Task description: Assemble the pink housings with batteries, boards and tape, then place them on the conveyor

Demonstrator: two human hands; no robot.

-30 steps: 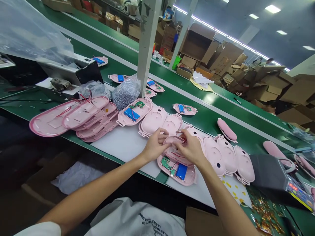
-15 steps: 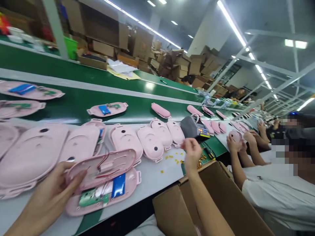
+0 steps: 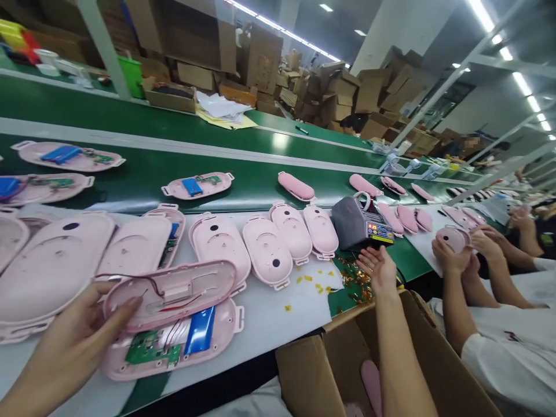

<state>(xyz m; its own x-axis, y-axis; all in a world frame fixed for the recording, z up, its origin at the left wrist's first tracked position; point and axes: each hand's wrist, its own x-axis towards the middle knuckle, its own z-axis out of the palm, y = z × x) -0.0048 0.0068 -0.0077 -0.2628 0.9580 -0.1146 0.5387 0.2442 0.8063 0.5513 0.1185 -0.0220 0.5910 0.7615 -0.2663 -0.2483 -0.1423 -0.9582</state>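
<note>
My left hand point(image 3: 87, 333) grips the end of a pink plastic shell half point(image 3: 204, 284), thumb on its inner side, with red and dark wires inside. Just below it lies the matching pink shell point(image 3: 221, 330), holding a green circuit board point(image 3: 145, 347) and a blue battery pack point(image 3: 200, 330). My right hand point(image 3: 379, 271) is open, palm up and fingers stretched, at the front of a grey tape dispenser point(image 3: 351, 223) with a lit display. No object shows in that hand. Small amber tape pieces point(image 3: 358, 284) are scattered beside it.
Several pink shells point(image 3: 267, 249) line the white bench covering point(image 3: 260, 313). More sit on the green conveyor point(image 3: 256, 188) behind. An open cardboard box point(image 3: 304, 370) with pink shells inside stands at the bench edge. A co-worker's hands point(image 3: 452, 249) hold a pink shell at right.
My right hand has gone from closed fingers to an open palm, reaching the front of the dispenser. My left hand still holds the shell half. The view has shifted left.
</note>
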